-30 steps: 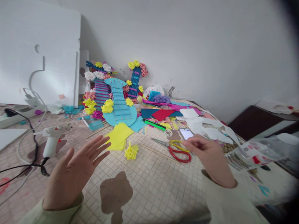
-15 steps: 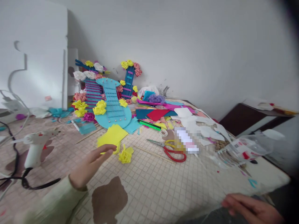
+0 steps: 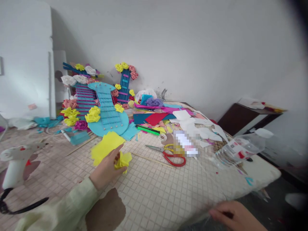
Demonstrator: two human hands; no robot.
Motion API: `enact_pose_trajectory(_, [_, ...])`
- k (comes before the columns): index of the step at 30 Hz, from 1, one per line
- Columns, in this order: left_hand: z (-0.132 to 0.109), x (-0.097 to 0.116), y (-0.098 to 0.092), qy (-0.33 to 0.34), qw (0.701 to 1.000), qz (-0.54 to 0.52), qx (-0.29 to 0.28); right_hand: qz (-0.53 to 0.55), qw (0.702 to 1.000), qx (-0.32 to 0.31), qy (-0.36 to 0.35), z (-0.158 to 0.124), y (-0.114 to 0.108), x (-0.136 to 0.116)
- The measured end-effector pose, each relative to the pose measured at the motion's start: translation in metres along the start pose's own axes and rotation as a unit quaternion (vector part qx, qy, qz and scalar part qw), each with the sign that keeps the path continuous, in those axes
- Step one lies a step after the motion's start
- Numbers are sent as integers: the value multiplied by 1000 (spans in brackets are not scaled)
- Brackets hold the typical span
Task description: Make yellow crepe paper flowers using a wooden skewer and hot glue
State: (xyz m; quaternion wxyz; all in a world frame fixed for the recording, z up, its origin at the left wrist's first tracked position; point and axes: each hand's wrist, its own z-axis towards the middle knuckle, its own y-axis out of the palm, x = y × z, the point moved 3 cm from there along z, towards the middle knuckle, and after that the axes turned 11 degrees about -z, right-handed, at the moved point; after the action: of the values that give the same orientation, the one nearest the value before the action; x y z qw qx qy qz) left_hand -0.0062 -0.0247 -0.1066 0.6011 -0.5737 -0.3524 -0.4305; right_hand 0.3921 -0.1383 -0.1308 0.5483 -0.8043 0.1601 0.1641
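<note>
My left hand (image 3: 109, 168) has its thumb and fingers around a small yellow paper flower (image 3: 124, 159) on the checked table. Behind that hand lie flat yellow paper sheets (image 3: 106, 144). My right hand (image 3: 232, 214) is closed in a pinch at the table's front edge; what it holds, if anything, is too small to make out. Right of the flower are red-handled scissors (image 3: 175, 159) and a thin wooden stick (image 3: 151, 159). A light blue board (image 3: 108, 112) with strings and yellow flowers leans at the back.
A white glue gun (image 3: 15, 163) with a black cord stands at the left. A plastic bottle (image 3: 243, 149) lies at the right, near a blurred phone (image 3: 185, 143). Paper scraps (image 3: 158, 118) and a green cutter (image 3: 149, 130) lie further back.
My left hand has moved onto the yellow flower and closed its fingers around it. My right hand stays low at the front edge. The view has turned to the right.
</note>
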Motion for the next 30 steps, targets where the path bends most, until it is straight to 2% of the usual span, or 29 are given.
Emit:
enact_pose_trajectory(3, [-2, 6, -2, -30, 998, -60, 3, 65, 990, 24, -121, 15, -17, -53])
enact_pose_trajectory(6, [2, 15, -2, -49, 990, -131, -8, 66, 983, 28, -168, 36, -29, -105])
enact_pose_trajectory(8, [7, 22, 0, -53, 984, -170, -9, 43, 972, 69, -221, 52, -38, -142])
enact_pose_trajectory(11, [16, 32, 6, -47, 976, -214, -3, 45, 953, 84, -288, 80, -44, -193])
enact_pose_trajectory(13, [20, 34, 9, -40, 971, -235, 5, 115, 941, 42, -315, 100, -43, -219])
enact_pose_trajectory(15, [21, 31, 11, -38, 967, -252, 23, 249, 917, -19, -311, 120, -37, -237])
enact_pose_trajectory(18, [20, 17, 7, -47, 960, -271, 60, 306, 901, -48, -303, 145, -27, -249])
enact_pose_trajectory(21, [18, 3, 3, -64, 954, -282, 76, 334, 893, -61, -296, 158, -17, -248])
enact_pose_trajectory(30, [11, 1, 7, -102, 947, -303, 36, 391, 883, -82, -246, 168, 8, -227])
